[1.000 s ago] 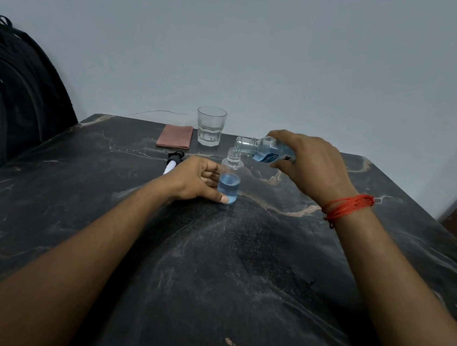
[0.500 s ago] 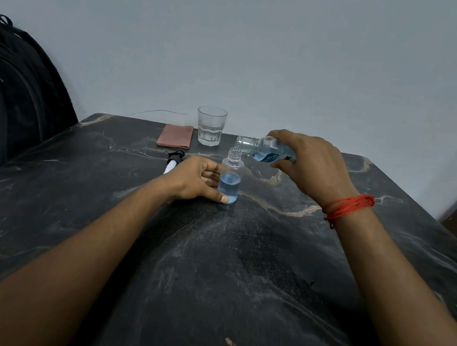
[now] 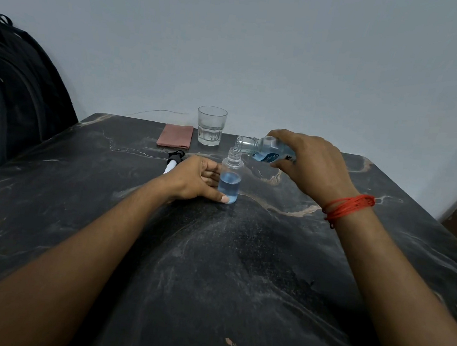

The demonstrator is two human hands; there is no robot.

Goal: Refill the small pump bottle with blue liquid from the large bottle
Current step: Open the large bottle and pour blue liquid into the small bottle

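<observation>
The small clear bottle (image 3: 230, 177) stands upright on the dark marble table (image 3: 241, 258), uncapped, blue liquid filling roughly its lower half. My left hand (image 3: 195, 179) grips it from the left, thumb at its base. The large bottle (image 3: 263, 149), clear with a blue label, is tipped almost level in my right hand (image 3: 310, 164); its open mouth hangs just above and right of the small bottle's neck. The pump head (image 3: 173, 160), black top with a white tube, lies on the table behind my left hand.
A drinking glass (image 3: 210, 126) holding a little water stands at the table's far edge, with a folded pink cloth (image 3: 175, 140) to its left. A black backpack (image 3: 13, 94) leans at the left. A red thread band circles my right wrist (image 3: 348, 206).
Almost nothing has moved. Both hands keep the same hold, and the large bottle stays tipped over the small bottle's neck.
</observation>
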